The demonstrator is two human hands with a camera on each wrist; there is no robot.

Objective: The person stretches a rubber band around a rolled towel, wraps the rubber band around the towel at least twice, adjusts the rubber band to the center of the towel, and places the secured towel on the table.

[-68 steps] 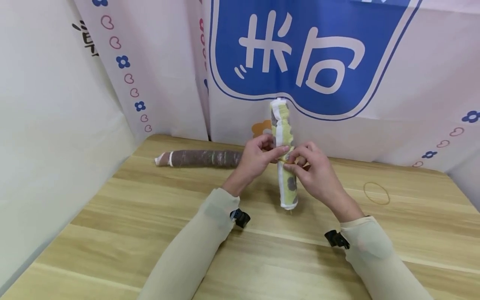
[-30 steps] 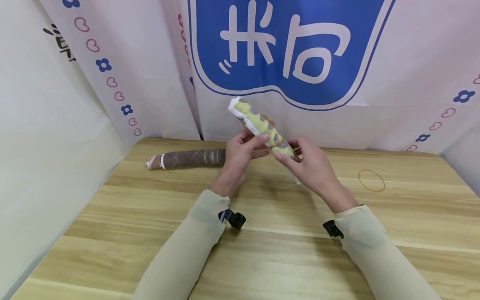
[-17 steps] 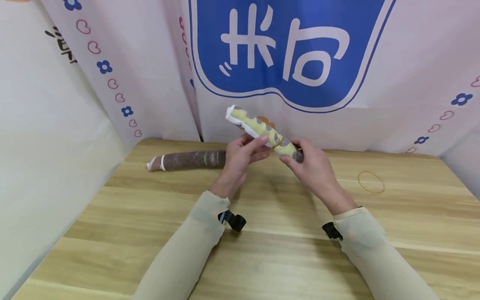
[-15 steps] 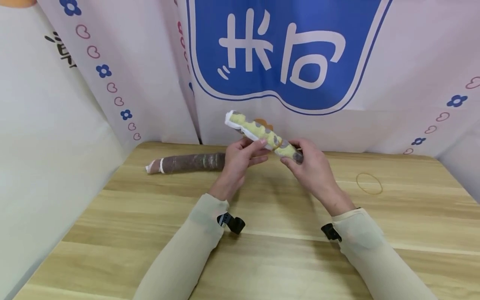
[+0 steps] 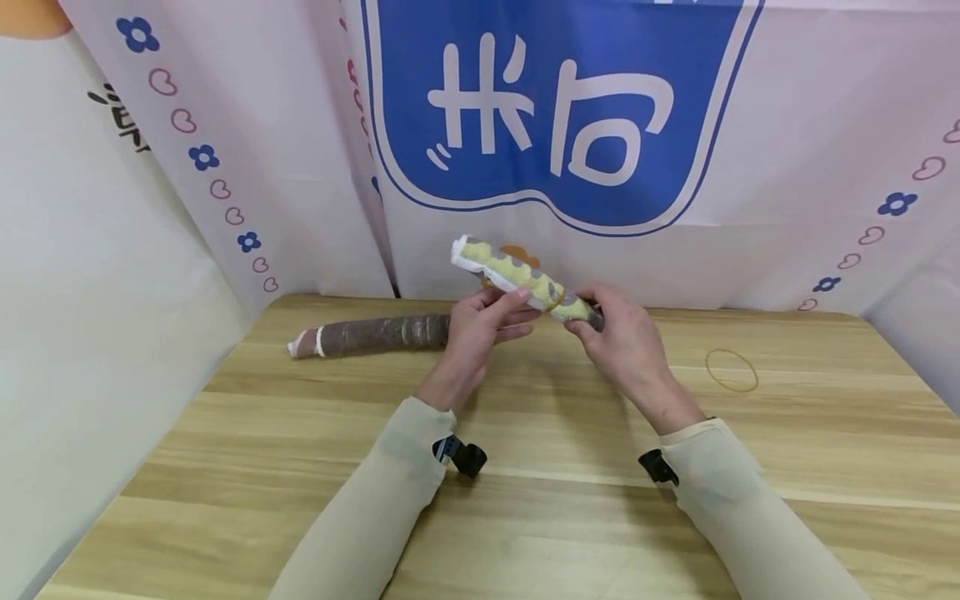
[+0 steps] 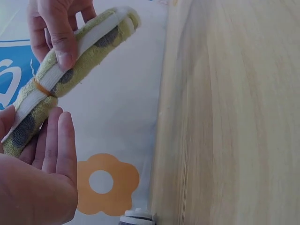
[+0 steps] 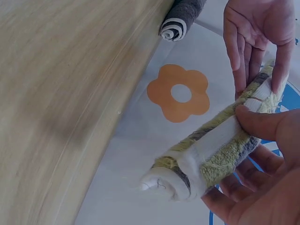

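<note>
A yellow rolled towel (image 5: 506,268) with grey spots and a white edge strip is held slantwise above the table, its far end pointing up and left. Around its middle sits a rubber band (image 6: 43,89). My left hand (image 5: 472,335) holds the roll left of the band, thumb on top and fingers underneath. At the lower right end my right hand (image 5: 628,340) grips it between thumb and fingers. The spiral end of the roll (image 7: 164,185) shows in the right wrist view. Part of the near end is hidden by the right hand.
Behind my left hand a dark brown rolled towel (image 5: 378,333) lies on the wooden table (image 5: 540,517), a white band near its left end. A loose rubber band (image 5: 707,363) rests to the right. A printed backdrop (image 5: 787,267) stands along the table's back edge.
The yellow roll has gone from nearly upright to tilted left and lower. My right hand has moved from pinching at the rubber band to gripping the lower right end. The head view has shifted slightly.
</note>
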